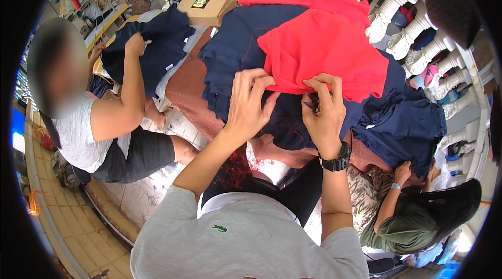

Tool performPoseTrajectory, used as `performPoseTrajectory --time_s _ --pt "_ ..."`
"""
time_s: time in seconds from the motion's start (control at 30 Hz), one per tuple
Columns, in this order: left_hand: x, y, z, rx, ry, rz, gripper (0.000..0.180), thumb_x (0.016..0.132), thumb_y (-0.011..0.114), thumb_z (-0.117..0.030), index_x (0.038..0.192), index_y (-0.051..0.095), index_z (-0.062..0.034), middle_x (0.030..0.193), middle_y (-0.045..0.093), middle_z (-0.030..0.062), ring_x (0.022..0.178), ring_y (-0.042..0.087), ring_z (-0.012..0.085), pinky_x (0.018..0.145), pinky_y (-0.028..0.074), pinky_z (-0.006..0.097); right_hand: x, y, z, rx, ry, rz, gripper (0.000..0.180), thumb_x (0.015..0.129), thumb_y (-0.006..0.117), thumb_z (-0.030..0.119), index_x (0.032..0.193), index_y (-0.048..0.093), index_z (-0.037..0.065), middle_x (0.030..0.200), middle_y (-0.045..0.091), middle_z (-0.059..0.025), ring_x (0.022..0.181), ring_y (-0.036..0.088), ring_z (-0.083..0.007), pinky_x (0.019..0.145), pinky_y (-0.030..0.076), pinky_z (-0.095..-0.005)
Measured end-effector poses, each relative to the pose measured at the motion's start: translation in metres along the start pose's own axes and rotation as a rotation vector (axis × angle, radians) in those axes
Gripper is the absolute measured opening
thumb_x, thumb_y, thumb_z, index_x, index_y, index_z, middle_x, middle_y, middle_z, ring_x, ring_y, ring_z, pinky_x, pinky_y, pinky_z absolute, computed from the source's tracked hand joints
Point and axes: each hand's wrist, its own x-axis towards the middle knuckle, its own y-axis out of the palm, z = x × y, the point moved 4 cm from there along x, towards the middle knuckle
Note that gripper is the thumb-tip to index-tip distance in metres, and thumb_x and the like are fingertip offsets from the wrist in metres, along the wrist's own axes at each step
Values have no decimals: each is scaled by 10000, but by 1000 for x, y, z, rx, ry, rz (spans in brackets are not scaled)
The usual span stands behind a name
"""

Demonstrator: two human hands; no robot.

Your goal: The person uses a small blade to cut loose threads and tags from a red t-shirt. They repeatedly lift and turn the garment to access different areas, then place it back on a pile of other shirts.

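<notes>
A red garment [319, 51] lies on top of a heap of navy garments [240, 43] on a brown cloth-covered table [183, 88]. My left hand [248, 104] pinches the lower hem of the red garment with its fingertips. My right hand [324, 111], with a black watch on the wrist, grips a small dark tool, seemingly thread snips [312, 105], against that same hem. Loose red threads [238, 166] hang below the table edge, close to my chest.
A seated person in a grey shirt [78, 132] on the left holds a navy garment [149, 43]. Another person in green [402, 221] sits at lower right, hand on navy cloth. A cardboard box [206, 2] rests at the far end. White balusters [413, 33] line the right side.
</notes>
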Motion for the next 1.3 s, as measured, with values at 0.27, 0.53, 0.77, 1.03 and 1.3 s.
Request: performPoseTrajectory --time_s 0.27,0.53,0.77,1.03,1.3 --pt "23 -11 -9 -229 86 -23 288 712 757 31 960 640 -56 956 659 82 912 595 304 832 470 402 10 -33 1 272 2 -8 314 748 660 -135 1010 663 39 961 645 -51 543 435 -96 512 372 -256" --pt "23 -8 -17 -450 -77 58 430 885 702 -70 1290 567 -20 1049 645 71 925 549 172 853 431 312 4 -24 4 334 48 -26 308 705 640 -123 967 677 34 937 627 -50 563 451 -87 521 371 -248" --pt "23 -11 -24 -515 -221 97 249 935 640 -63 1177 684 -21 989 656 64 897 539 143 835 431 282 3 -27 19 423 84 18 274 720 652 -90 968 693 19 925 636 -62 603 504 -103 550 395 -249" --pt "18 -6 -28 -496 -234 52 233 882 702 -15 1114 698 -25 992 715 93 874 644 189 789 518 306 -2 -11 26 336 112 -120 166 812 759 -55 950 697 11 891 661 -76 628 588 -139 559 443 -265" --pt "8 3 -23 -710 -420 -21 206 899 693 59 1096 658 11 938 701 69 850 651 88 751 519 222 -7 0 28 241 -10 -165 137 843 714 -67 943 651 3 872 636 -97 639 592 -168 566 445 -276"
